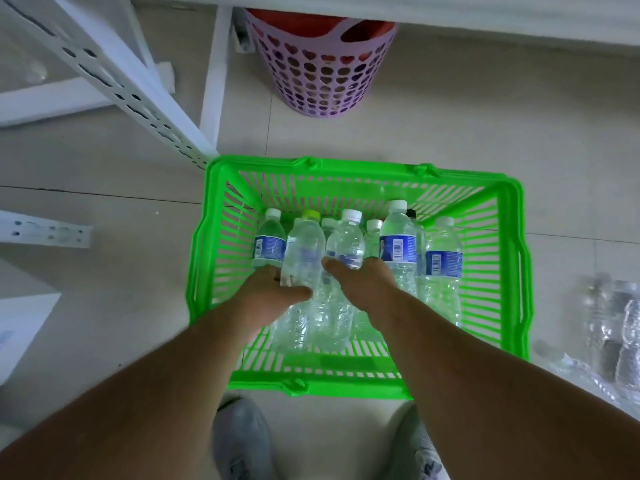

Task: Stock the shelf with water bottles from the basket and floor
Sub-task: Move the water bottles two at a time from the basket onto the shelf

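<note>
A green slatted basket (512,258) stands on the floor in front of my feet, holding several clear water bottles. My left hand (268,294) grips a clear bottle with a yellow-green cap (304,251), tilted up out of the pile. My right hand (363,282) wraps around a white-capped bottle (348,239) beside it. More white-capped bottles with blue labels (398,247) stand upright along the basket's far and right side. The white metal shelf (138,88) rises at the upper left. A further cluster of bottles (613,327) lies on the floor at the right.
A pink basket with heart-shaped holes (322,74) stands beyond the green basket under a white shelf board. A shelf bracket (45,233) juts in at the left. My two grey shoes (242,441) sit just behind the basket on the tiled floor.
</note>
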A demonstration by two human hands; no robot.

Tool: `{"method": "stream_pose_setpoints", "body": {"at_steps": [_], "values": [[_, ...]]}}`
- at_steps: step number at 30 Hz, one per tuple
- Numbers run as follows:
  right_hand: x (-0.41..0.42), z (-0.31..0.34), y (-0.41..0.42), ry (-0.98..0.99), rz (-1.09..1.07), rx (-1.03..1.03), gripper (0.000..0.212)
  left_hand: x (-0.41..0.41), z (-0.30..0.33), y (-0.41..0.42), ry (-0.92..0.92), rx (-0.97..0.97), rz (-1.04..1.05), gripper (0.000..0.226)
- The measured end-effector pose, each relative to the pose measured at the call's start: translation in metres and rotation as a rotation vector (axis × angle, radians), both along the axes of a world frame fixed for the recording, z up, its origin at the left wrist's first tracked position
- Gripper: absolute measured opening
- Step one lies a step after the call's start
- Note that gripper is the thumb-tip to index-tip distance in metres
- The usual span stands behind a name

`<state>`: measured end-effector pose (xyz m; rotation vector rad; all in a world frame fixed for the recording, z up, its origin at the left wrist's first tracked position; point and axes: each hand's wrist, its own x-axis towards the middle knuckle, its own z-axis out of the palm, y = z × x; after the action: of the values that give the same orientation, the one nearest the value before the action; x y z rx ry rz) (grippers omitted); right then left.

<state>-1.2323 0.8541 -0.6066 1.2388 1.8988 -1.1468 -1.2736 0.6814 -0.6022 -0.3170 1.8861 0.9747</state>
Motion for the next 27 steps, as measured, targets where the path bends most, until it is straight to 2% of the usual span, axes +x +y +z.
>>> {"method": "stream_pose_setpoints", "body": {"at_steps": [4, 8, 14, 21, 24, 27], "values": [[0.008, 0.043, 0.009, 0.122, 0.037, 0.018, 0.074, 0.014, 0.044, -0.006, 0.075, -0.023, 0.059, 0.029], [0.009, 0.134, 0.023, 0.271, 0.060, -0.032, 0.066, 0.023, 0.128, -0.007, 0.150, 0.063, 0.165, 0.035], [0.004, 0.339, 0.040, 0.487, 0.157, 0.067, 0.053, 0.025, 0.317, -0.012, 0.317, 0.151, 0.136, 0.029], [0.012, 0.599, 0.031, 0.726, 0.290, 0.181, 0.060, 0.038, 0.545, -0.023, 0.472, 0.314, 0.199, 0.041], [0.021, 0.677, 0.022, 0.844, 0.273, 0.164, 0.043, 0.042, 0.616, -0.031, 0.524, 0.391, 0.211, 0.041], [0.031, 0.745, 0.010, 0.910, 0.278, 0.173, 0.048, 0.045, 0.679, -0.044, 0.593, 0.429, 0.199, 0.044]]}}
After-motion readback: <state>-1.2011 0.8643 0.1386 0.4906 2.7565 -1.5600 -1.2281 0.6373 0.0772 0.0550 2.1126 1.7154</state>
